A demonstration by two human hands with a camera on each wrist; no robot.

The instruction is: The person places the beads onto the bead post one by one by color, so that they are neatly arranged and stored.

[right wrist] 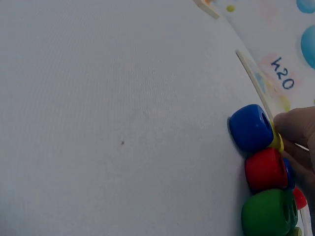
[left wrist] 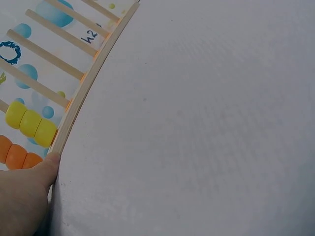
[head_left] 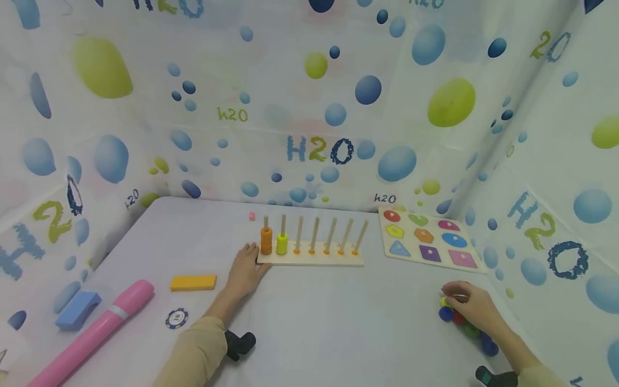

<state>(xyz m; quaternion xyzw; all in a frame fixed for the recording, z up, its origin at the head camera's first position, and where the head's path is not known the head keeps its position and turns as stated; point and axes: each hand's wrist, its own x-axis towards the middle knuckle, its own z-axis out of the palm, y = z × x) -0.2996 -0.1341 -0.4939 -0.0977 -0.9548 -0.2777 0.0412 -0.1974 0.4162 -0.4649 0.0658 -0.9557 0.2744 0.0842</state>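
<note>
While my left grip holds the near-left corner of the peg board, thumb along the front edge and fingers at the end, my right grip is well off to the right, among the loose beads. There it is drawn nearly closed, thumb and fingers curled about a yellow bead; part of that hold is hidden behind a blue bead, so I cannot tell how firm the pinch is. A red bead and a green bead lie close by in the same row on the counter.

On the board, the first peg bears an orange stack, the second a shorter yellow stack, and the other five pegs are bare. I take the step in hand to be picking up another bead for the yellow peg. The next move, as I judge it, calls for lifting this one clear without rolling its neighbours, carrying it left, turning its hole downward and lining it up over the second peg's tip while the left grip steadies the base.
</note>
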